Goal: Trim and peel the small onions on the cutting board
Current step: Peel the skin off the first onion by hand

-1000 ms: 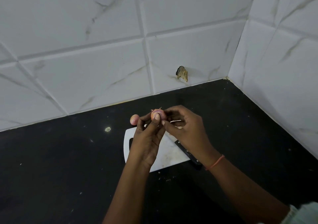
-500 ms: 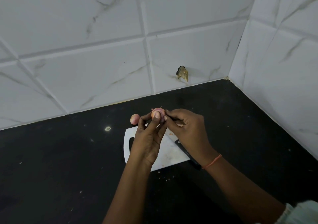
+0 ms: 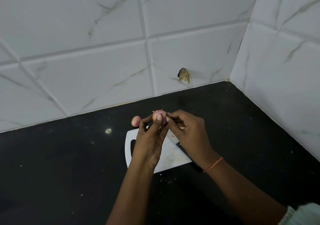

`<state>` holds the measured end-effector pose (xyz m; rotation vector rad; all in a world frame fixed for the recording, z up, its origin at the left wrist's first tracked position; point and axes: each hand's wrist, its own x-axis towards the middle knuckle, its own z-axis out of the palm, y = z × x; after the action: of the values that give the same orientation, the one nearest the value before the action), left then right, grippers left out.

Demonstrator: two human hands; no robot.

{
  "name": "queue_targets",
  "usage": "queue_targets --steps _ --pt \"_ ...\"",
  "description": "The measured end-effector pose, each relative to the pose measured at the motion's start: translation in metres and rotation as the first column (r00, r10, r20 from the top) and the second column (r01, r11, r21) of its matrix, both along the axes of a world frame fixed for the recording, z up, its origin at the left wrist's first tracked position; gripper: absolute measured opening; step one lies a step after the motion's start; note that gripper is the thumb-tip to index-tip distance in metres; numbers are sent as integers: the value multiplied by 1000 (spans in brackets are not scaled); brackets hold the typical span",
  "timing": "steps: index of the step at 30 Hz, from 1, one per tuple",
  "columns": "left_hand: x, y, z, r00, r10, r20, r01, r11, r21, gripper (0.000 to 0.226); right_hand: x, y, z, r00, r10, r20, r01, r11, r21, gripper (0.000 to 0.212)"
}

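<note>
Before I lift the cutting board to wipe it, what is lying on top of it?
On the white cutting board lies a black knife handle and a small peel scrap. The hands cover its far end, so the blade and anything else there is hidden.

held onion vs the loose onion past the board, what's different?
The held onion is up off the counter, pinched by the left hand, with the right hand picking at its skin; the loose onion lies untouched on the black counter. The held onion shows loose purplish skin; the loose onion looks smooth and peach-pink. Both are small and round.
</note>
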<state>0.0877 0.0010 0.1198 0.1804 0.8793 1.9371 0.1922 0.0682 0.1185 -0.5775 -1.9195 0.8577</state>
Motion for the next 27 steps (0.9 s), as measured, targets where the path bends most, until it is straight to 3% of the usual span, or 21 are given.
queue_targets --steps 8,14,19,27 --pt "2 -1 2 998 31 -56 -33 999 -37 25 0 3 -1 995 -70 70 64 994 92 12" --pt "2 -3 5 997 18 -71 -20 1000 -20 20 2 -1 1 999 -36 -4 36 994 98 17" --pt "4 -3 6 996 38 -84 -41 998 -45 33 3 -1 -1 998 -55 8 54 991 124 17" --pt "6 -3 4 996 26 -86 -29 999 -38 21 0 -3 -2 988 -119 95 95 968 232 29"
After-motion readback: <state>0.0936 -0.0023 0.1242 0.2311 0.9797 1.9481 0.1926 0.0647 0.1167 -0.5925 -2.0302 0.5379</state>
